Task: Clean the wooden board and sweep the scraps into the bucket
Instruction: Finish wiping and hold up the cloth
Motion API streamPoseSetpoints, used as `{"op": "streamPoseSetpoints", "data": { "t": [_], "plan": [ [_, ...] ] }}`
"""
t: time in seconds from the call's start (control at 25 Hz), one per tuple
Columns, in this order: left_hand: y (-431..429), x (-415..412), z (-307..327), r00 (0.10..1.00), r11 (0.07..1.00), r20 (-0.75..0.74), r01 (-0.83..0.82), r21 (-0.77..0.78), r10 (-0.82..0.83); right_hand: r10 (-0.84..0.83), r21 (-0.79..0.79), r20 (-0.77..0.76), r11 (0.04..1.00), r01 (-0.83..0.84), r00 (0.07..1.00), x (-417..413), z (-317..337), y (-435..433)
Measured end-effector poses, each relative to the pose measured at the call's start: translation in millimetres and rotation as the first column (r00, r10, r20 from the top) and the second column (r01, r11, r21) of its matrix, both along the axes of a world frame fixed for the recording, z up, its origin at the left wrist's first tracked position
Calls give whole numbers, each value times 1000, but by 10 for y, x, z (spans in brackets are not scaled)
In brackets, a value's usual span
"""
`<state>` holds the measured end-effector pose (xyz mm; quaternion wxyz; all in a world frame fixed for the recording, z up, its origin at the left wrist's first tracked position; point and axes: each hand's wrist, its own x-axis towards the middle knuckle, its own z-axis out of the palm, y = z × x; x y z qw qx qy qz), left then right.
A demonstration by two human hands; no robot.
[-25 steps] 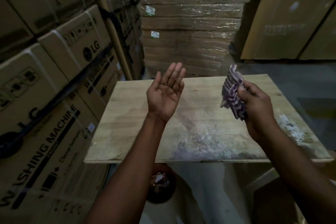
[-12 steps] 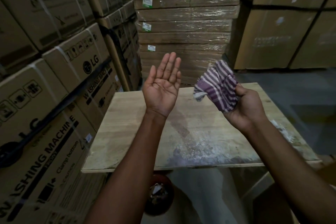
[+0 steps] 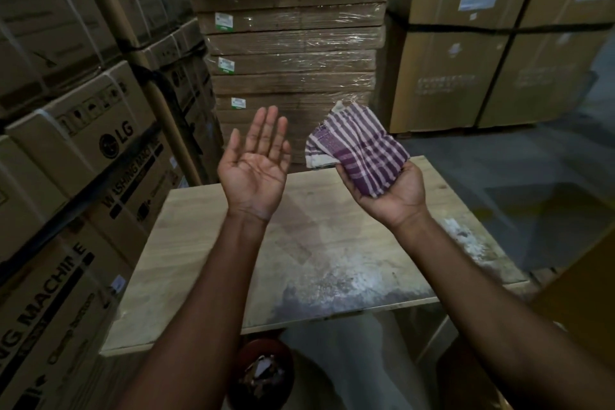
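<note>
A pale wooden board (image 3: pixel 186 260) lies flat in front of me, with white powdery residue (image 3: pixel 336 280) near its front edge and along its right side. Both my hands are raised above it, palms up. My left hand (image 3: pixel 254 170) is flat and holds nothing. A folded purple and white striped cloth (image 3: pixel 359 146) lies in the palm of my right hand (image 3: pixel 392 190), with the fingers hidden beneath it. A dark reddish bucket (image 3: pixel 263 373) with scraps inside stands on the floor below the board's front edge, partly hidden by my left forearm.
Stacked cardboard washing machine boxes (image 3: pixel 83 150) wall in the left side. A shrink-wrapped pallet of flat cartons (image 3: pixel 293 53) stands behind the board. More large boxes (image 3: pixel 492 53) stand at the back right, with grey floor (image 3: pixel 532 176) to the right.
My right hand has turned palm up and risen, and the cloth now lies spread on it instead of bunched in the fingers. Both hands sit higher over the board.
</note>
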<state>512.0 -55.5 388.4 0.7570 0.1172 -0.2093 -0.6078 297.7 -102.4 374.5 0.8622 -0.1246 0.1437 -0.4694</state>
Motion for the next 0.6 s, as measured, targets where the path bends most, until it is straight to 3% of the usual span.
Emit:
{"op": "streamPoseSetpoints", "data": {
  "t": [0.12, 0.2, 0.24, 0.28, 0.32, 0.36, 0.4, 0.44, 0.48, 0.52, 0.6],
  "plan": [
    [-83, -137, -26, 999, 999, 18, 40, 0, -40, -16, -95, -19, 995, 15, 1000, -142, 33, -63],
    [-174, -299, -46, 993, 997, 115, -9, 76, 0, -122, -270, -106, 959, 90, 987, -262, -3, -111],
    [-221, -430, -59, 971, 988, 236, -79, 130, 47, -257, -424, -237, 895, 138, 937, -337, -42, -132],
    [-288, -595, -106, 906, 966, 413, -186, 179, 98, -457, -598, -396, 786, 154, 797, -450, -90, -145],
    [-348, -757, -164, 777, 933, 615, -309, 184, 136, -679, -769, -483, 631, 103, 553, -573, -157, -166],
    [-406, -918, -251, 555, 895, 817, -430, 119, 158, -854, -898, -431, 437, -47, 290, -715, -239, -191],
    [-465, -1080, -365, 241, 858, 956, -513, -21, 167, -949, -928, -300, 269, -257, 92, -862, -315, -220],
    [-537, -1215, -493, -89, 830, 981, -523, -192, 171, -985, -888, -172, 163, -430, -17, -992, -384, -259],
    [-613, -1379, -613, -330, 813, 926, -480, -330, 181, -993, -834, -101, 120, -538, -64, -1137, -458, -302],
    [-675, -1534, -698, -446, 806, 873, -434, -402, 196, -993, -798, -85, 118, -591, -83, -1258, -520, -338],
    [-750, -1845, -809, -457, 801, 861, -416, -430, 224, -989, -781, -124, 148, -607, -82, -1504, -592, -383]
  ]
}}
